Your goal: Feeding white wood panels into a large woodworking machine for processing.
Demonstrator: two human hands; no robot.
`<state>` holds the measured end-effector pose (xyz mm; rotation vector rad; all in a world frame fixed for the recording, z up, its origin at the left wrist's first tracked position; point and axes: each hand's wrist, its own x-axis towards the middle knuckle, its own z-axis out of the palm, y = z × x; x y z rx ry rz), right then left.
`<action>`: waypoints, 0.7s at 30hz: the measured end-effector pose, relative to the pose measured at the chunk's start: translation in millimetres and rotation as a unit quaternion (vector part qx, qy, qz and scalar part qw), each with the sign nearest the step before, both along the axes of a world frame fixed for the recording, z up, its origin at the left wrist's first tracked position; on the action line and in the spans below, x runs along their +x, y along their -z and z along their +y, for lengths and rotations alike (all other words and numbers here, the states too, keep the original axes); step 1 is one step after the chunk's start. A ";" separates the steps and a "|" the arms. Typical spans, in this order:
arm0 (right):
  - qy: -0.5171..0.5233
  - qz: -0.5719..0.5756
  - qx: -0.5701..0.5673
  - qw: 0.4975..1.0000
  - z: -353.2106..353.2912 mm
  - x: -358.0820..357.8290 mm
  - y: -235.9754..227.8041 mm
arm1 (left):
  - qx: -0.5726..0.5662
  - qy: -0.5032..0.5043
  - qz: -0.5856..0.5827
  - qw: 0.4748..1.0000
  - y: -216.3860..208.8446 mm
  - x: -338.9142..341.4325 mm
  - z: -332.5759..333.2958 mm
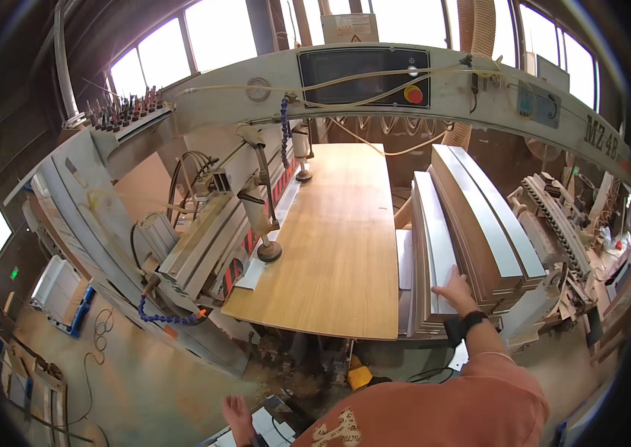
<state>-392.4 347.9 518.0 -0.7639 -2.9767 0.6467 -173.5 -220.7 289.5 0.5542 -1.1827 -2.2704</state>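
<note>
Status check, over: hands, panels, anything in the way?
Right hand open against white-topped panel stack; left hand low, nothing visible in it. Wooden board flat, left of stack. Two round press feet at board's left side.

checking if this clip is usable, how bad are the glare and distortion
In the head view, the windows are blown out nearly white; the machine beam and stacked panels look bowed, with dark corners; the right hand is clearly visible.

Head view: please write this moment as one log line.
right hand: at pale-topped panel stack; left hand: nothing visible held; wooden board: flat, left of stack
</note>
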 end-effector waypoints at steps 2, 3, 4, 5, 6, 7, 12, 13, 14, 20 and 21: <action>0.016 0.070 -0.013 0.997 40.0 3.6 19.2 | 0.158 0.038 0.056 0.985 -82.2 -81.1 31.9; 0.011 0.139 -0.026 0.990 47.2 0.3 27.7 | 0.157 0.024 0.018 0.987 -112.1 -107.5 44.5; -0.019 0.221 -0.307 0.926 33.2 7.1 -1.6 | 0.136 0.066 0.032 0.988 -143.3 -129.2 58.7; -0.023 0.219 -0.309 0.925 31.3 3.9 -1.6 | 0.097 0.099 0.046 0.989 -158.3 -158.1 69.3; -0.038 0.200 -0.413 0.888 36.8 2.3 1.1 | 0.086 0.115 0.039 0.989 -189.6 -184.7 99.6; -0.067 0.173 -0.517 0.836 33.7 -5.3 1.6 | 0.088 0.123 0.045 0.988 -195.3 -203.2 109.0; -0.075 0.212 -0.583 0.781 -29.5 -15.1 -9.9 | 0.005 0.082 0.062 0.995 -179.7 -274.3 144.3; -0.089 0.218 -0.592 0.771 -40.3 -12.8 -17.6 | -0.060 0.037 0.044 0.997 -172.8 -276.8 148.6; -0.112 0.228 -0.598 0.760 -45.9 -19.0 -12.9 | -0.126 -0.009 0.027 0.992 -170.4 -279.8 151.0; -0.108 0.182 -0.629 0.748 -103.6 -64.9 -5.4 | -0.225 -0.028 0.009 0.974 -168.3 -279.8 158.0; -0.144 0.191 -0.610 0.755 -109.2 -87.7 26.2 | -0.228 -0.028 0.011 0.973 -171.9 -280.3 161.1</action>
